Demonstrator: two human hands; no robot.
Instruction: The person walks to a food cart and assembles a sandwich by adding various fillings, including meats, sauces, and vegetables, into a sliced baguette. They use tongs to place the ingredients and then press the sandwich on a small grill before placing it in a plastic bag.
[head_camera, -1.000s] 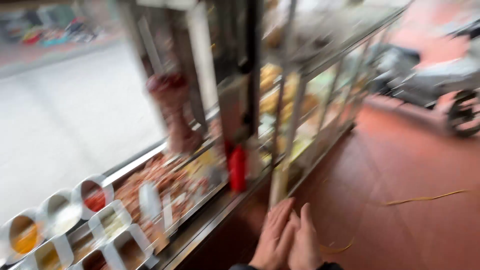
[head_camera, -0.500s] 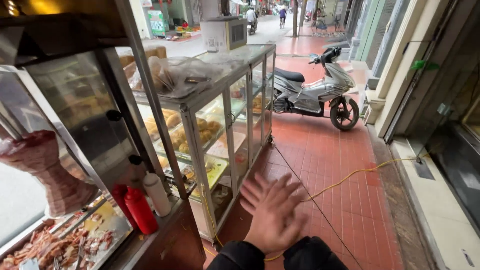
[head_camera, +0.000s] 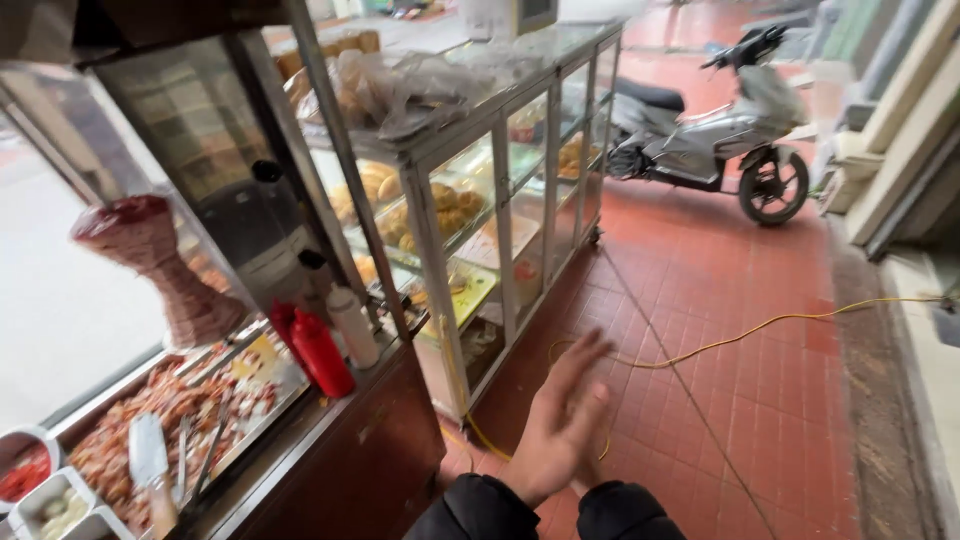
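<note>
L hand (head_camera: 555, 425) over R hand (head_camera: 590, 470), palms pressed flat, fingers spread, holding nothing; R mostly hidden. Above red tile floor (head_camera: 760, 400), beside worktop (head_camera: 330, 440). Nearest: red sauce bottle (head_camera: 320, 352), white bottle (head_camera: 353, 325), glass case (head_camera: 480, 190).

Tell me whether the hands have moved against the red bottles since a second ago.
Yes. The hands, pressed together, now sit further right of the red bottles, out over the tiled floor.

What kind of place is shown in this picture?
Most likely a street food stall on a tiled pavement: a vertical meat spit, a glass display case of bread and pastries, sauce bottles, and a parked scooter nearby.
</note>
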